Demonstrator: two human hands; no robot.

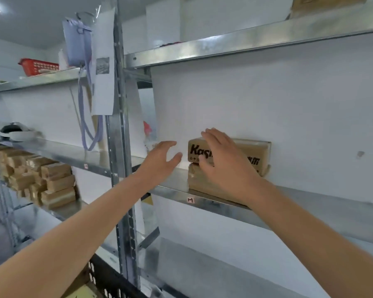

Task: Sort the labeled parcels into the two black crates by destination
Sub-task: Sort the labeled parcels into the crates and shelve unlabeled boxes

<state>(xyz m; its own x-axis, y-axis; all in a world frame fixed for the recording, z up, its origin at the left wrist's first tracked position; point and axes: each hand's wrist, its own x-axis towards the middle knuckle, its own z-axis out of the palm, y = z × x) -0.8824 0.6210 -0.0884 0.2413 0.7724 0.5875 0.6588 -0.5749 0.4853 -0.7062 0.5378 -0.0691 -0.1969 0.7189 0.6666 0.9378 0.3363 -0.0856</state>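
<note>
Two brown cardboard parcels [251, 154] lie stacked on a metal shelf [323, 214] against the white wall; the upper one bears black lettering. My right hand [224, 164] lies over the front of the stack, fingers spread, thumb against the seam between the two parcels. My left hand [160, 161] hovers just left of the stack with fingers extended, apart from the parcels and holding nothing. The corner of a black crate [105, 280] shows at the bottom edge, with something tan inside it.
A steel upright [121, 164] stands left of my arms, hung with papers and a lilac bag [78, 43]. Several brown parcels [41, 183] are piled on a lower left shelf. A red basket [38, 66] sits on the upper left shelf.
</note>
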